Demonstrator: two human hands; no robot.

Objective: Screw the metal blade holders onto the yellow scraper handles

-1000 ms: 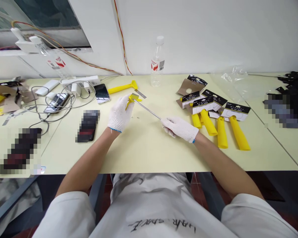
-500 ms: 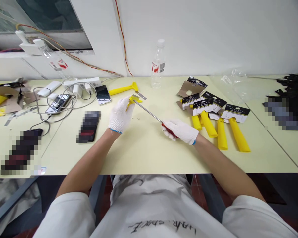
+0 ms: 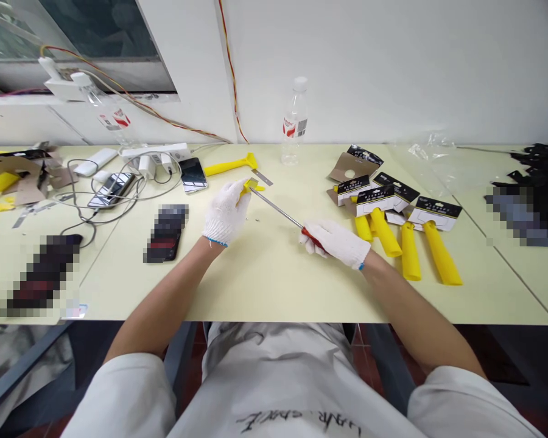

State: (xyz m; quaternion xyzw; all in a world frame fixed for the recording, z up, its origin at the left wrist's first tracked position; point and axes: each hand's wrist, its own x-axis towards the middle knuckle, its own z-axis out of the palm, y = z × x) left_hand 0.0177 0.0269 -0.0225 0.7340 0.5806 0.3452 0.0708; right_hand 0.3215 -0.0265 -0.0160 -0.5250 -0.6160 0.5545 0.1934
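Note:
My left hand (image 3: 226,212), in a white knitted glove, is closed around a small yellow plastic scraper head (image 3: 251,185). My right hand (image 3: 337,240), gloved the same way, grips the red handle of a screwdriver (image 3: 281,211). The screwdriver's long metal shaft slants up to the left, and its tip meets the yellow piece; the exact contact is too small to tell. Just beyond my left hand lie a yellow scraper handle (image 3: 226,165) with a flared end and a flat metal blade (image 3: 262,177). Tiny bits lie on the table below the shaft.
To the right lie several yellow handles (image 3: 411,252) with black-and-white cards. A clear bottle (image 3: 294,131) stands at the back. Phones (image 3: 167,234), tangled cables and a power strip (image 3: 178,149) occupy the left. Black items (image 3: 541,188) are heaped far right, beside clear plastic film (image 3: 432,155).
The whole view has shifted slightly. Both hands keep their grips, and the left hand with the yellow piece has turned a little; the screwdriver tip stays at that piece.

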